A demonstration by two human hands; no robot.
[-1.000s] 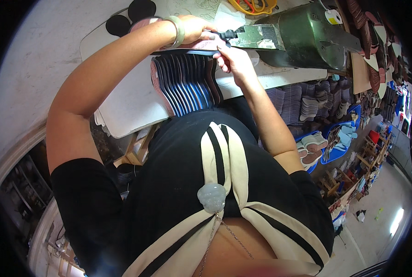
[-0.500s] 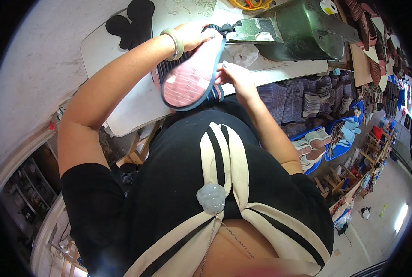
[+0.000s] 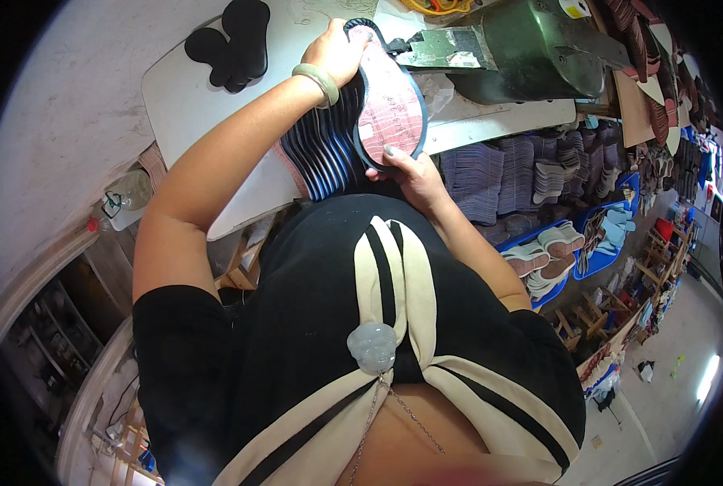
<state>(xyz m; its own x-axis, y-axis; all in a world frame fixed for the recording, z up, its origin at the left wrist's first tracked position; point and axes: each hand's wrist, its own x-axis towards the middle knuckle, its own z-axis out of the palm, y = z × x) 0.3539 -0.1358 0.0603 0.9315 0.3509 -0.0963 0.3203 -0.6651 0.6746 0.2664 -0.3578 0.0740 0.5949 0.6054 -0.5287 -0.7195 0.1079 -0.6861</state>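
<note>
A pink shoe insole point(image 3: 387, 109) with a dark blue edge lies at the machine's near side, its face turned up. My left hand point(image 3: 335, 53) grips its narrow far end, the thumb on top. At the broad near end, my right hand point(image 3: 414, 176) pinches the rim, with its thumb over the edge and the fingers partly hidden underneath. Just left of it, a fanned row of similar dark-edged insoles point(image 3: 321, 150) rests on the white table point(image 3: 244, 174). The insole's right edge is close to the green machine's arm point(image 3: 446, 50); whether they touch I cannot tell.
A green machine body point(image 3: 531, 53) stands at the far right of the table. Black sole-shaped pieces point(image 3: 236, 49) lie at the far left. Below the table's right side are stacked dark insoles point(image 3: 475, 182) and blue bins point(image 3: 592, 263) of footwear parts. A yellow cable point(image 3: 438, 6) lies behind.
The insole has swung from over the row to the right, and the row now shows beside it. My right hand has moved from its side to its near end.
</note>
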